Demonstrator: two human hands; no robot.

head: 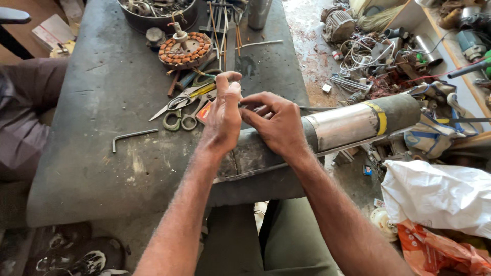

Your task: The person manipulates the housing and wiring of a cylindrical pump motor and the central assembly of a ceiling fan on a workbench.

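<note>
Both hands' grip pinched together over the grey cylinder (pixel 353 125); what they pinch, cannot tell; yellow band (pixel 379 116).

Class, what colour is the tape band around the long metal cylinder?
Yellow tape band, clearest in the head view.

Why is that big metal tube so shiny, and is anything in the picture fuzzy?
Head view: soft, even light bounces off the bare steel band of the long cylinder, making pale glare. The left hand and right hand look sharp. Edges bend a little, like a wide lens, and the shoes at the bottom corner are dim and smeared.
</note>
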